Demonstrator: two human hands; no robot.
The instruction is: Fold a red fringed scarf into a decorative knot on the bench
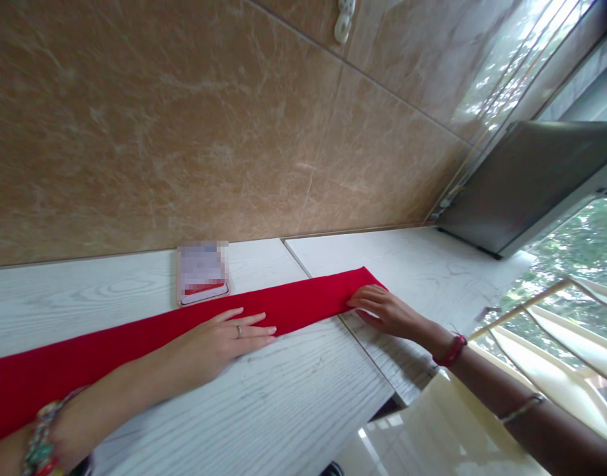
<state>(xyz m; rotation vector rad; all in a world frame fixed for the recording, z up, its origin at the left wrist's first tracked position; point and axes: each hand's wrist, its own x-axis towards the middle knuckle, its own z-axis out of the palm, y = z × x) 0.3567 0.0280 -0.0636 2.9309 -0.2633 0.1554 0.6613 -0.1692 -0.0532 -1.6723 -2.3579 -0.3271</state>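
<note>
A long red cloth (303, 301), folded into a narrow band, lies across the white wood-grain table (264, 410). My left hand (224, 340) rests flat on the cloth's middle, fingers stretched out, a ring on one finger. At the cloth's right end, my right hand (383, 309) has its fingers together, pressing on the fabric's near corner. A red bracelet circles my right wrist and beaded bracelets my left.
A phone in a pink case (203, 272) lies on the table behind the cloth, by the brown marble-tiled wall (184, 132). A second white tabletop (432, 264) adjoins on the right, carrying a dark grey slab (526, 185). Glossy cream floor (432, 436) lies below the table's edge.
</note>
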